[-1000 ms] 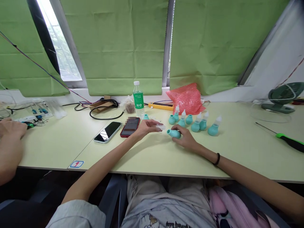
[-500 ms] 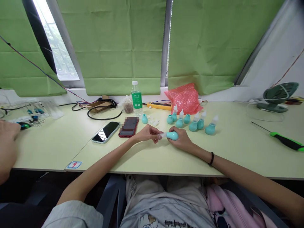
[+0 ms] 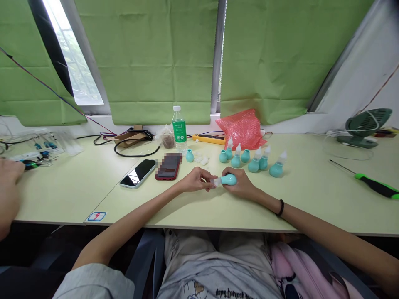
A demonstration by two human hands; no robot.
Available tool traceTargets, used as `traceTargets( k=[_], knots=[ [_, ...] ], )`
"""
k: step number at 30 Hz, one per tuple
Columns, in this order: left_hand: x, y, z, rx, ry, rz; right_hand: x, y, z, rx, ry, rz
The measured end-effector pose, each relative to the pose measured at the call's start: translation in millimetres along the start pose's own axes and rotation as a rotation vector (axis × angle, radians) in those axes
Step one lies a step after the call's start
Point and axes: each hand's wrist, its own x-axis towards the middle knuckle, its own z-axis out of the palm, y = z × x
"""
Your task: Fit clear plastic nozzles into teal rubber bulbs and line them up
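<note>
My right hand (image 3: 240,185) grips a teal rubber bulb (image 3: 228,180) lying sideways just above the desk. My left hand (image 3: 195,181) pinches the clear plastic tip (image 3: 214,182) at the bulb's open end, so both hands meet at the middle of the desk. Behind them stands a row of several teal bulbs (image 3: 253,160), some with clear tips fitted. One lone teal bulb (image 3: 189,156) and a few loose clear tips (image 3: 202,159) sit near the water bottle (image 3: 179,129).
Two phones (image 3: 139,172) (image 3: 169,166) lie left of my hands. A red bubble-wrap bag (image 3: 242,128), cables (image 3: 132,143) and a yellow tool are at the back. A green-handled screwdriver (image 3: 372,183) and a fan (image 3: 365,128) are right. Another person's hand (image 3: 9,176) works at far left.
My left hand brought the clear tip to the bulb's opening and closed on it. Both hands drew a little nearer to me and pressed together.
</note>
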Motion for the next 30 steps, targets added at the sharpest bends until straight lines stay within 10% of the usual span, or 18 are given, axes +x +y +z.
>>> traceTargets(
  k=[11, 16, 23, 30],
  knots=[
    [-1.3, 8.1, 13.6, 1.021, -0.014, 0.307, 7.2, 4.9, -3.8, 0.235, -0.221, 0.256],
    [1.4, 3.0, 13.2, 1.094, -0.008, 0.367, 8.1, 5.6, -5.4, 0.336, -0.314, 0.338],
    [13.5, -19.9, -14.1, 0.635, 0.415, 0.272, 21.7, 5.9, -15.4, 0.350, 0.020, 0.172],
    [12.2, -43.6, -15.2, 0.910, 0.228, 0.037, 20.7, 35.7, -26.2, -0.232, 0.255, 0.120]
  ],
)
